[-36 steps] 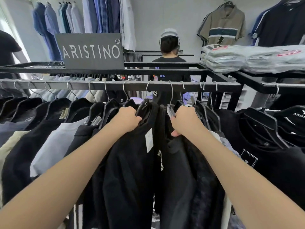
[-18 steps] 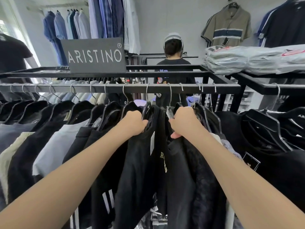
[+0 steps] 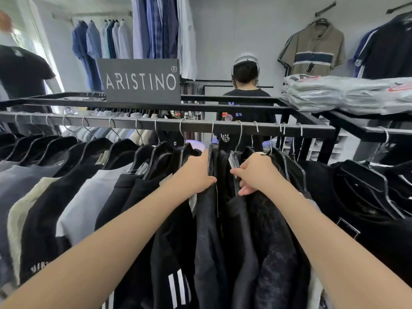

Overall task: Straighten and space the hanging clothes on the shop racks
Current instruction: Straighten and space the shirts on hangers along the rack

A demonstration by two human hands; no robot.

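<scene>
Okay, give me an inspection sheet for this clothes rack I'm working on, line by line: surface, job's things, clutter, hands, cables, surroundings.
Surface: no table; a black rail carries the hangers.
Job's things: hanging clothes, mostly black, some grey and beige; hooks spread out left of the hands, bunched to their right.
Clutter: folded bagged garments stacked on the right rack top.
Grippers: left hand grips a dark top at its shoulder; right hand grips the neighbouring black top at its hanger.
Cables: nothing seen.
Surroundings: ARISTINO sign, a person beyond the rack, shirts and a polo on the walls.
</scene>
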